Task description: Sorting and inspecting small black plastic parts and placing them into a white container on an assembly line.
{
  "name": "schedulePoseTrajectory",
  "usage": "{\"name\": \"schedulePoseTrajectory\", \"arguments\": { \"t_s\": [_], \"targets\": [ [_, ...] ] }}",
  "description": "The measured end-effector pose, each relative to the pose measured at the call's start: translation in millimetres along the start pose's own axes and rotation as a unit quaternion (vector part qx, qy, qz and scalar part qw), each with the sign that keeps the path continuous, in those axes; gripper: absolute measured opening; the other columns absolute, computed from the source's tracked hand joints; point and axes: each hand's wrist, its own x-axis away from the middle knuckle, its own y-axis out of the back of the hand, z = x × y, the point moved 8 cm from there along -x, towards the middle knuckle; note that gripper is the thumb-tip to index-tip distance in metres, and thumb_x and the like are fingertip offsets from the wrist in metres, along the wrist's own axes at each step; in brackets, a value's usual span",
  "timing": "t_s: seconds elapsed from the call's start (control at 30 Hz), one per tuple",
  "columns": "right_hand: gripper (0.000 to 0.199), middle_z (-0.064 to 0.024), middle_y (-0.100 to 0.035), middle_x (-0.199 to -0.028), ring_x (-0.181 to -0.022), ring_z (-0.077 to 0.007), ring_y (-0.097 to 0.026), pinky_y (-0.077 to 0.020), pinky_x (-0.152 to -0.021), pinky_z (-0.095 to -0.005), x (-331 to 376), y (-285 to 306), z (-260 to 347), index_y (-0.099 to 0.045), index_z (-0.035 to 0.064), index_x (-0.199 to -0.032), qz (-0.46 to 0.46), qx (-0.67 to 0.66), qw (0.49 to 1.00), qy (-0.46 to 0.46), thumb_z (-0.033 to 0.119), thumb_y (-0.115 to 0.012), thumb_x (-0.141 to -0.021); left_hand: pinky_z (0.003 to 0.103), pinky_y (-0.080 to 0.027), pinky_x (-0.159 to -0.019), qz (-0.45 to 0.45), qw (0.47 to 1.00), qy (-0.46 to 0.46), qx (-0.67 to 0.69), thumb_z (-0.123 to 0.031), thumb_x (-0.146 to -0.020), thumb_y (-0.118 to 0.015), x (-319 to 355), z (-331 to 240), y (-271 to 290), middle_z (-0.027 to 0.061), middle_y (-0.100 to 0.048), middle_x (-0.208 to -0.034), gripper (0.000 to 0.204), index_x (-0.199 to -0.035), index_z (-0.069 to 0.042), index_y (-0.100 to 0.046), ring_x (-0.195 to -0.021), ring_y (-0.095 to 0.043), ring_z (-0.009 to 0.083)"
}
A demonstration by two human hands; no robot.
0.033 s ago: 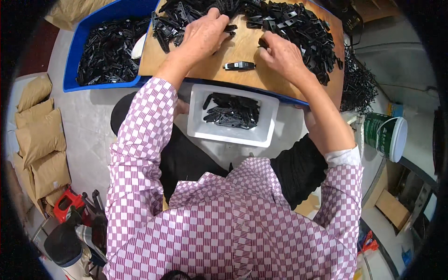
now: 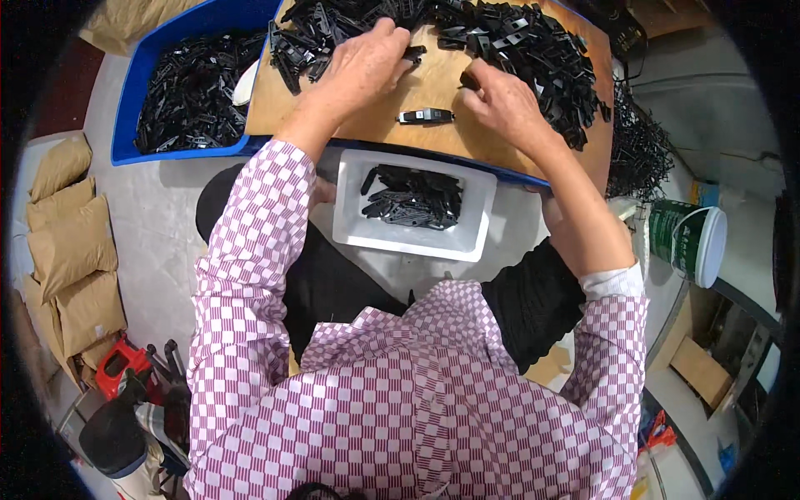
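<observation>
My left hand (image 2: 367, 62) is over the near edge of a heap of slim black plastic parts (image 2: 321, 37) on the wooden board (image 2: 354, 129). Its fingers are closed around a black plastic part (image 2: 414, 55) that sticks out past the fingertips. Beside a second heap of black parts (image 2: 550, 62), my right hand (image 2: 507, 100) pinches a small black piece (image 2: 469, 81) between thumb and fingers. One black part with a light middle, an assembled-looking clip (image 2: 427, 117), lies alone on the board between and below the hands.
A white tub (image 2: 410, 242) with black parts stands below the board's near edge. To the left is a blue bin (image 2: 125, 125) full of similar parts. Thin black sprues (image 2: 642, 150) pile up on the right, near a green bucket (image 2: 673, 237). Brown packages (image 2: 75, 242) are stacked far left.
</observation>
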Motion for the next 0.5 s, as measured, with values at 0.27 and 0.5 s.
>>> {"name": "schedulePoseTrajectory", "arguments": {
  "t_s": [0.27,0.5],
  "targets": [
    [0.022,-0.0169,-0.065,-0.092,-0.090,-0.0376,-0.064,-0.0508,-0.074,-0.0477,26,-13,-13,-0.055,0.0040,-0.099,0.081,0.007,0.994,-0.068,0.023,-0.059,-0.090,0.045,-0.051,-0.076,0.110,0.989,-0.048,0.083,-0.022,-0.089,-0.065,-8,-32,-32,0.0160,-0.065,-0.094,0.024,-0.106,-0.006,-0.061,-0.092,-0.064,0.0364],
    [0.020,-0.0164,-0.063,-0.093,-0.088,-0.0377,-0.064,-0.0514,-0.075,-0.0469,26,-7,-12,-0.055,0.0034,-0.096,0.093,-0.007,0.993,-0.067,0.022,-0.059,-0.090,0.046,-0.051,-0.081,0.244,0.923,0.070,0.290,-0.022,-0.090,-0.060,-10,-26,-39,0.0166,-0.068,-0.099,0.026,-0.111,-0.007,-0.063,-0.095,-0.065,0.0356]
  ]
}}
